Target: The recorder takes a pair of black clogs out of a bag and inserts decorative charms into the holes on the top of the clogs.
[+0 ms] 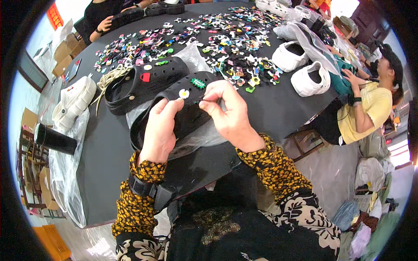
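Note:
A black clog (pixel 190 119) lies on its plastic bag in front of me. A white daisy charm (pixel 184 93) and a green spiky charm (pixel 198 83) sit on its upper. My left hand (pixel 161 130) is closed on the clog's near side, thumb beside the daisy. Over the toe end, my right hand (pixel 228 115) pinches thumb and fingers together; whatever they hold is too small to make out. Just beyond rests a second black clog (pixel 167 74), carrying a red charm (pixel 145 77) and other small charms.
Loose shoe charms (pixel 237 43) cover much of the dark table (pixel 109 174). White clogs (pixel 311 80) stand at right, another white clog (pixel 75 102) at left near cream cords (pixel 111 80) and a black cylinder (pixel 55 139). A person in yellow (pixel 370 104) sits at right; another person's hand (pixel 104 24) is far left.

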Demonstrator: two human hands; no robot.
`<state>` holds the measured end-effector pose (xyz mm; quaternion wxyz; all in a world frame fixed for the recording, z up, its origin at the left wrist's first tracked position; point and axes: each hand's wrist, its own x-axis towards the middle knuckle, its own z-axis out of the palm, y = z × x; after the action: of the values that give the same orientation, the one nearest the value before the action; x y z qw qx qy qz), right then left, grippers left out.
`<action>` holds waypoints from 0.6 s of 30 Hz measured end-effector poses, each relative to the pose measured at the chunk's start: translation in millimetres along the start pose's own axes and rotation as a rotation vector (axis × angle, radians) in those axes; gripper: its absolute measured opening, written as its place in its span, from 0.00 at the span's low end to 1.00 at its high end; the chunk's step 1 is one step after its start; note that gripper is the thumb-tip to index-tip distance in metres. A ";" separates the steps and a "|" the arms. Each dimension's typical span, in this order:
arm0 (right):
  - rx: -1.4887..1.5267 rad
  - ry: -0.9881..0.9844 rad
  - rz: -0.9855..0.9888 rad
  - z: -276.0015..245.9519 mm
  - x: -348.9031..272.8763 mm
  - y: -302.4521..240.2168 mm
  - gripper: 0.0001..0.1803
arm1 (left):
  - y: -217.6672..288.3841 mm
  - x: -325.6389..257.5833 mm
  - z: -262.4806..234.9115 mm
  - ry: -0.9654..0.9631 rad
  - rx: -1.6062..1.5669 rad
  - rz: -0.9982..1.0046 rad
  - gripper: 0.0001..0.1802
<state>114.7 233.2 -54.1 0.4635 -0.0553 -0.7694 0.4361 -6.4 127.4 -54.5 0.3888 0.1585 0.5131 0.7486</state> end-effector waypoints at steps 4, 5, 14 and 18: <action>0.109 0.021 0.134 -8.5 11.6 -10.5 0.06 | -3.7 -4.0 -2.8 -0.022 0.027 0.058 0.04; 0.114 0.013 0.141 -11.3 15.1 -10.6 0.06 | -1.1 -7.9 0.3 -0.029 0.033 0.061 0.04; -0.360 -0.192 -0.174 -1.8 12.7 -6.1 0.12 | 0.9 -22.3 5.6 -0.082 0.098 0.066 0.11; -0.455 -0.232 -0.253 1.9 9.0 -12.3 0.11 | 0.3 -26.1 1.7 -0.104 0.143 0.119 0.13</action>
<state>112.1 228.9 -39.6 0.3988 -0.0111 -0.8962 0.1941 11.5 109.1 -49.2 0.3576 0.2547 0.5340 0.7226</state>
